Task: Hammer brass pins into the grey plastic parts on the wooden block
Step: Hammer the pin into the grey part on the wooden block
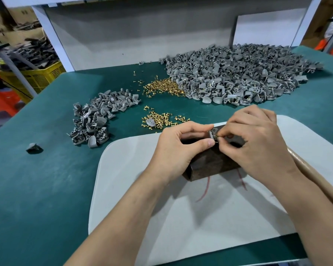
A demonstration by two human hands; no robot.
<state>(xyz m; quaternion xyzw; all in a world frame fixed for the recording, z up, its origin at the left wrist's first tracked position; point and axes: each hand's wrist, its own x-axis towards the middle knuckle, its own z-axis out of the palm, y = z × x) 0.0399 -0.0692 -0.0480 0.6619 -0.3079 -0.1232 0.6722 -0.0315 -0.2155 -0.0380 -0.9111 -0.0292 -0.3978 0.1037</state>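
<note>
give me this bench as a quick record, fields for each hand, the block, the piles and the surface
left hand: grips dark wooden block
right hand: pinches small brass pin at grey plastic part atop block
piles: large grey parts heap far right, smaller grey parts heap left, loose brass pins between
surface: white mat on green table

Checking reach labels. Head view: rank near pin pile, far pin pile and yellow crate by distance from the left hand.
1. near pin pile, just beyond the left hand
2. far pin pile, farther back on the table
3. yellow crate, off the table, far left
</note>
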